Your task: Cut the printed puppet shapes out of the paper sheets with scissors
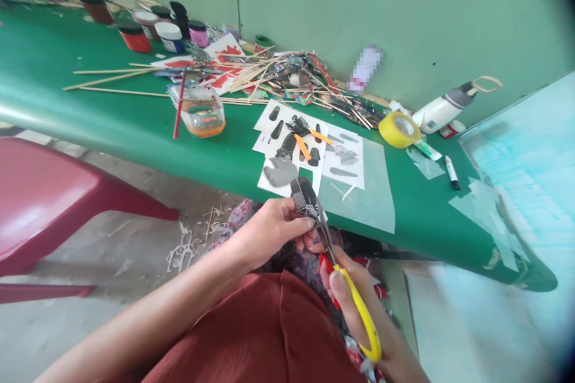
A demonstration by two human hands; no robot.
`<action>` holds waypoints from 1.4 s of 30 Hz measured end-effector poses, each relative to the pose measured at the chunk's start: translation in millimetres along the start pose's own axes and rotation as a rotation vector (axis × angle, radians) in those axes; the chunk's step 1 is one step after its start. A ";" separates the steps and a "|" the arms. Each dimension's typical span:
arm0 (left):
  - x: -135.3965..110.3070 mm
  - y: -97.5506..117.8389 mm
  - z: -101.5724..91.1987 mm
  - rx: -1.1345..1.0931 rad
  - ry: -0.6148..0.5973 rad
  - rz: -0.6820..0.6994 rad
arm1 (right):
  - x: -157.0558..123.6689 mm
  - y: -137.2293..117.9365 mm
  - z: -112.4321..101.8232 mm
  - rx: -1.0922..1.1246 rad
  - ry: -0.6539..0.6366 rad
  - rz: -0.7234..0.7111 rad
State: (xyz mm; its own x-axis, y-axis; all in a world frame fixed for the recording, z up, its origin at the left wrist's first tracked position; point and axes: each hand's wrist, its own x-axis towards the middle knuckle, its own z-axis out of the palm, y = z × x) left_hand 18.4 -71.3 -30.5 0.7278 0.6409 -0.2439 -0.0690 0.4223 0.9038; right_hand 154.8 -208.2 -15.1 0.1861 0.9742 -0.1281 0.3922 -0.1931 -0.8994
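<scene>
Pinched in the fingers of my left hand [281,227] is a black patterned paper cutout [304,194], held just off the table's near edge. My right hand [348,290] grips a pair of scissors [363,317] with yellow and red handles. Their blades reach up to the right edge of the cutout; whether they are parted or closed on it I cannot tell. Just beyond, white sheets printed with black and grey shapes [344,172] lie on the table. Dark cut pieces and two orange strips [302,147] rest on top of them.
The green table [148,143] holds a plastic tub of orange liquid [202,119], paint jars [133,36], a heap of sticks and scraps [291,75], yellow tape [399,129] and a white bottle [442,109]. A red chair [58,197] stands at left. Paper offcuts [182,254] litter the floor.
</scene>
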 end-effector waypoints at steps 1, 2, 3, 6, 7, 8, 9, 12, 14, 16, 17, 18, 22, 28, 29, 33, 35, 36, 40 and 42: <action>0.0 -0.1 0.1 0.001 0.000 0.001 | 0.0 -0.2 0.2 0.010 -0.010 0.012; 0.0 -0.2 0.1 0.003 0.000 0.001 | 0.0 0.2 0.6 0.029 -0.024 0.026; -0.1 -0.3 0.2 0.006 -0.001 0.002 | 0.0 0.9 1.0 0.050 -0.035 0.034; -0.4 -0.2 0.3 0.015 0.008 0.003 | 0.6 3.9 1.9 0.088 -0.036 0.037; -0.5 0.0 0.3 0.017 0.011 0.003 | 1.1 4.7 2.0 0.091 -0.032 0.034; -0.5 0.3 0.2 0.018 0.012 0.002 | 1.8 5.5 1.8 0.089 -0.033 0.028; -0.5 0.7 0.0 0.018 0.012 0.002 | 2.5 6.1 1.6 0.085 -0.032 0.023; 0.0 1.8 -0.5 0.012 0.005 -0.004 | 4.1 8.2 0.8 0.071 -0.041 0.014; 0.2 1.8 -0.7 0.007 0.004 -0.006 | 3.8 10.4 0.9 0.051 -0.038 0.011; 0.3 1.0 -0.8 0.002 0.008 -0.007 | 2.8 13.0 1.5 0.029 -0.034 0.022; 0.3 0.4 -0.8 -0.001 0.011 -0.008 | 2.3 14.2 2.0 0.023 -0.030 0.024; 0.2 -0.3 -0.9 -0.005 0.014 -0.010 | 1.8 15.0 2.4 0.024 -0.030 0.032; 0.0 -2.4 -1.5 -0.037 0.009 -0.024 | 1.7 13.9 3.8 0.030 -0.019 0.040; 0.0 -2.5 -2.1 -0.118 0.009 -0.056 | 2.4 14.7 3.0 0.051 -0.036 0.038; 0.1 -2.5 -2.0 -0.136 0.008 -0.064 | 2.2 16.4 2.6 0.052 -0.042 0.042; -0.6 -2.5 -1.2 -0.210 0.009 -0.091 | 1.1 21.9 1.6 0.035 -0.058 0.046; -1.2 -2.5 -0.8 -0.231 0.014 -0.105 | 1.0 21.2 1.9 0.034 -0.066 0.043; -1.5 -2.4 -0.6 -0.237 0.014 -0.111 | 1.2 20.1 2.4 0.037 -0.060 0.038; -1.7 -1.5 -0.8 -0.212 0.021 -0.121 | 2.7 16.7 4.7 0.003 -0.010 0.012; -1.1 -0.7 -1.8 -0.140 0.082 -0.079 | 3.5 18.2 5.3 -0.046 0.011 0.014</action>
State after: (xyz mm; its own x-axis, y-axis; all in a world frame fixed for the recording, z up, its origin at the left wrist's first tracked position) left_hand 16.5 -71.2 -31.5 0.6767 0.6502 -0.3454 -0.1125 0.5550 0.8242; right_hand 157.8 -207.7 -34.1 0.2018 0.9699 -0.1361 0.4300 -0.2126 -0.8775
